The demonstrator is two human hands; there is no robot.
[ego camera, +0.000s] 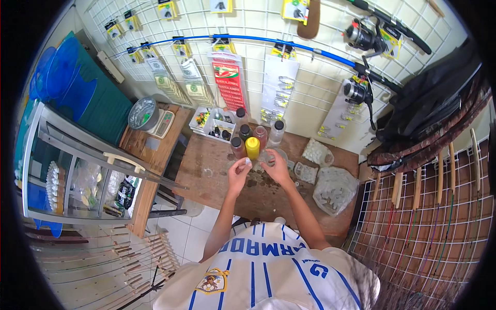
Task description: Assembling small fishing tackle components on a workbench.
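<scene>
My left hand [237, 178] is raised over the wooden table and pinches a small white piece, perhaps a cap [248, 160], between thumb and fingertips. To its right, my right hand [278, 170] has thumb and fingers curved with a gap between them. It overlaps a clear round container [286, 155]; whether it touches the container or holds something small cannot be made out. Just beyond my hands stands a yellow squeeze bottle [252, 147]. Around that are a red-tinted bottle [261, 135], dark-capped bottles [237, 145] and a clear bottle with a black cap [277, 131].
Bags of small white pieces [317, 152] and a large clear plastic bag [335, 190] lie on the table [217, 186] at right. A white divided tray [213, 128] sits at back left. Fishing rods [279, 40] hang on the wall grid. A glass cabinet [85, 170] stands left.
</scene>
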